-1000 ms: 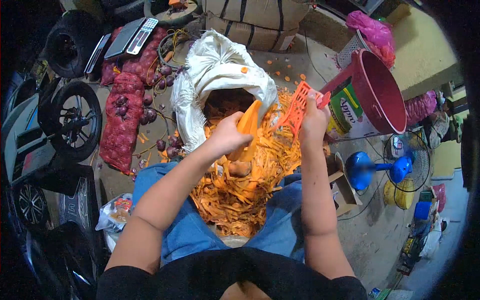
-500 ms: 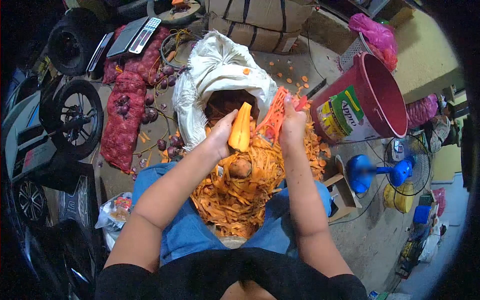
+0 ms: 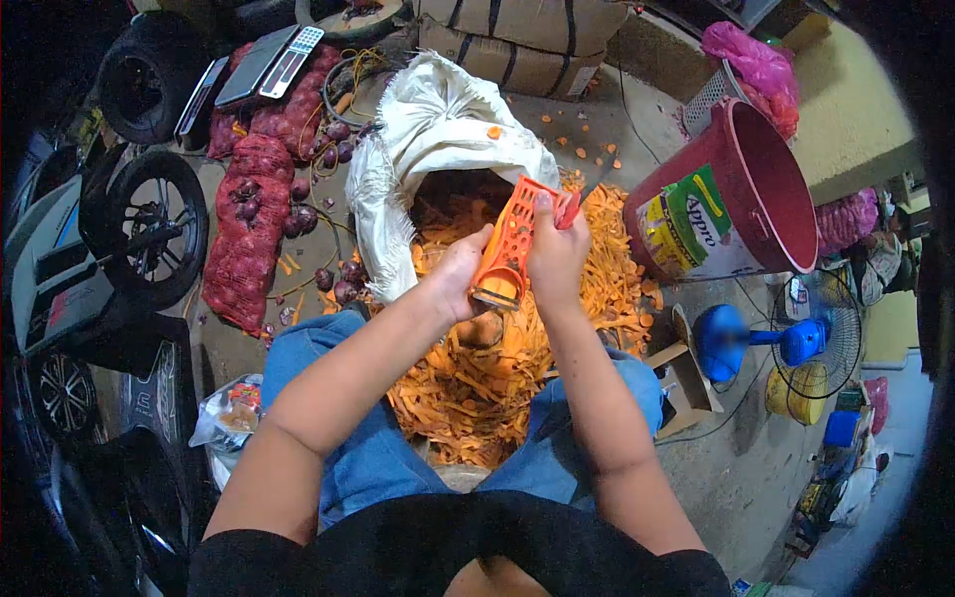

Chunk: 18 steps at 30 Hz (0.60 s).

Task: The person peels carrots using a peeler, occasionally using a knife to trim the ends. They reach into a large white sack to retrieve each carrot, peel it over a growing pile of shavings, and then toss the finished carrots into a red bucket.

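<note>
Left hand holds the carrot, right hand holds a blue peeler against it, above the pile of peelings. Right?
The peeler is orange, not blue; the head view shows it. The left hand holds the carrot, the right hand holds the peeler against it, above the pile of peelings.

Before me, the grey concrete floor (image 3: pixel 731 463) carries a heap of orange carrot peelings (image 3: pixel 468 398). A white woven sack (image 3: pixel 438 109) lies just behind it.

Matt plastic is seen in the peeler (image 3: pixel 512 239), coarse woven cloth in the sack (image 3: pixel 438 119) — glossy plastic in the bucket (image 3: pixel 771 169).
</note>
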Motion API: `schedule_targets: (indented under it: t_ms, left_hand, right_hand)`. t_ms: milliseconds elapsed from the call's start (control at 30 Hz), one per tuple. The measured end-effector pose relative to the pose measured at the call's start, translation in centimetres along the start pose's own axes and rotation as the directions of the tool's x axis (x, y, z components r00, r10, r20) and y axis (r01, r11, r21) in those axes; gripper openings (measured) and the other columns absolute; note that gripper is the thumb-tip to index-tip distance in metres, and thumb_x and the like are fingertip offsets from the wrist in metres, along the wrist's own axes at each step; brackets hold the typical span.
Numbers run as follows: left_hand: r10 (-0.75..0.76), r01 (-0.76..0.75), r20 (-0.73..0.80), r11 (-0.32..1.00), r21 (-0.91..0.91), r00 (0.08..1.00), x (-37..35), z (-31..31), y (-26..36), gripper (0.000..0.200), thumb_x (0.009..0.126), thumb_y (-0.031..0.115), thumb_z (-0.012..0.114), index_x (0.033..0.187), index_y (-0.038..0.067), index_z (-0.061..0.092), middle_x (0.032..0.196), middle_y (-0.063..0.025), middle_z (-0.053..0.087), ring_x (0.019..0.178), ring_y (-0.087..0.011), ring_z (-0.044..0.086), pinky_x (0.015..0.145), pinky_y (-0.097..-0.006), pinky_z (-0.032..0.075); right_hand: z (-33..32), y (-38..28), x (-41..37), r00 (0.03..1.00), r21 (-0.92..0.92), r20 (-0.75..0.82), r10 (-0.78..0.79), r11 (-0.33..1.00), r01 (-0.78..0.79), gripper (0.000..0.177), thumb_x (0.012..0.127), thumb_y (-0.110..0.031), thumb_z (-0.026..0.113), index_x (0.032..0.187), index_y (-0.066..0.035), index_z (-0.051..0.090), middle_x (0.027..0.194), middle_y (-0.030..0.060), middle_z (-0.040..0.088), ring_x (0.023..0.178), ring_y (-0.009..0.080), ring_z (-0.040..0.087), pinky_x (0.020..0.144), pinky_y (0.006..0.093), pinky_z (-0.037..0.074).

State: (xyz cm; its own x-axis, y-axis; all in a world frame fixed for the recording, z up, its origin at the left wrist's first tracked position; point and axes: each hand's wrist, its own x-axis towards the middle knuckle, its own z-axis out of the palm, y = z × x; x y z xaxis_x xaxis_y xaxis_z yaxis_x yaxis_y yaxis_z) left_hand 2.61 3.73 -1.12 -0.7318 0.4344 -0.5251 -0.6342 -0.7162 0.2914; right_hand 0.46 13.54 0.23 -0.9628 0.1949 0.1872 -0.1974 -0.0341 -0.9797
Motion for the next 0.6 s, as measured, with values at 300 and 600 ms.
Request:
schedule_targets:
  t_ms: [300, 600]
  left_hand:
    - [0.009, -0.014, 0.030, 0.987, 0.162, 1.000, 0.0, 0.3, -1.1, 0.034, 0.086, 0.032, 0.028, 0.097, 0.006, 0.047, 0.083, -0.0058, 0.055, 0.070, -0.0153, 0.055, 0.063, -0.0282, 0.047]
    - [-0.015, 0.022, -0.026, 0.965, 0.260, 1.000, 0.0, 1.1, -1.0, 0.034, 0.086, 0.033, 0.028, 0.094, 0.006, 0.048, 0.078, -0.0037, 0.055, 0.066, -0.0135, 0.054, 0.061, -0.0267, 0.046]
  right_hand:
    - [-1.2, 0.9, 0.7, 0.988, -0.456, -0.080, -0.135, 0.886, 0.085, 0.022, 0.080, -0.019, 0.045, 0.071, 0.001, 0.047, 0.055, 0.0118, 0.047, 0.049, 0.0222, 0.043, 0.049, 0.0329, 0.034]
    - [-1.5, 1.3, 1.5, 0.982, -0.435, -0.115, -0.150, 0.897, 0.086, 0.021, 0.079, -0.017, 0.046, 0.069, 0.001, 0.047, 0.053, 0.0127, 0.046, 0.048, 0.0224, 0.045, 0.048, 0.0333, 0.035]
